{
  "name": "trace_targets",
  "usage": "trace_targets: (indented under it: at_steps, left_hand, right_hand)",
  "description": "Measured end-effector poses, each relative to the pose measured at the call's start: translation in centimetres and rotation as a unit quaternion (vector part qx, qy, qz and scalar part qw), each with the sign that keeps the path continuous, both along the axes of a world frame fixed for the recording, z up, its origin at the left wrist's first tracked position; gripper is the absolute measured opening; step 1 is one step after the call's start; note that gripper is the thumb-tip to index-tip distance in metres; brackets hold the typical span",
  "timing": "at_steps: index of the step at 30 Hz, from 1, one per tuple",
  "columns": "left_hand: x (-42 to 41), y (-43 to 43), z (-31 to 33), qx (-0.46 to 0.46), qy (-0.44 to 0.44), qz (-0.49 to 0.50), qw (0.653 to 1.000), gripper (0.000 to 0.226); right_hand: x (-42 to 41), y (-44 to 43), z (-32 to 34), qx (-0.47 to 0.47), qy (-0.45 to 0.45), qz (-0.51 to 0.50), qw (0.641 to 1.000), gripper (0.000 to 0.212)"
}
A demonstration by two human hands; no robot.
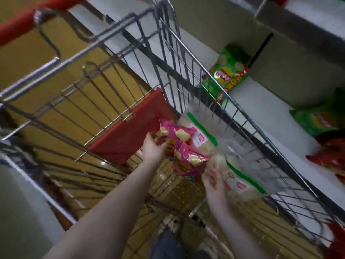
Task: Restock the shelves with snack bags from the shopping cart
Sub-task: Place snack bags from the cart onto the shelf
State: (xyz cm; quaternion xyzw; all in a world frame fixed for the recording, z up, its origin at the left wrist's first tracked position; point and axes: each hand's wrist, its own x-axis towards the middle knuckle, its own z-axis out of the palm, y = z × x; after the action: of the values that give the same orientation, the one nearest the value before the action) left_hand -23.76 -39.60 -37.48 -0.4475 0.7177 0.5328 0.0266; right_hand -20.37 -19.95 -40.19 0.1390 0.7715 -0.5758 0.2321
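Observation:
Both my arms reach down into the wire shopping cart (188, 53). My left hand (153, 148) grips the upper end of a pink snack bag (183, 152) printed with pale chips. My right hand (214, 179) is blurred; it touches a clear bag with green stripes (240, 181) that lies against the cart's right wall, and I cannot tell whether it grips it. A second clear green-striped bag (200, 124) lies just beyond. On the white shelf (261, 113) to the right stand green chip bags (228, 71) and red bags (332, 159).
The cart's red child-seat flap (130, 131) hangs just left of my left hand. The red cart handle (16, 27) is at the top left. A grey shelf divider (291, 77) stands behind the green bags. Yellow floor tiles show through the cart's wires.

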Motion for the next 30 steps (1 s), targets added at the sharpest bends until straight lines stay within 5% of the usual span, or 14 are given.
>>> trace_targets:
  at_steps: [10, 21, 30]
  left_hand:
    - [-1.5, -0.8, -4.9, 0.013, -0.032, -0.033, 0.999, 0.052]
    - [2.1, -2.1, 4.2, 0.043, 0.111, 0.003, 0.993, 0.025]
    - [2.7, -3.0, 4.0, 0.027, 0.166, 0.018, 0.986, 0.031]
  right_hand:
    - [1.6, -1.3, -3.5, 0.049, -0.037, 0.010, 0.998, 0.052]
    - [0.7, -3.0, -1.0, 0.083, -0.039, 0.090, 0.992, 0.080]
    - [-0.9, -4.3, -3.2, 0.045, 0.025, 0.061, 0.997, 0.069]
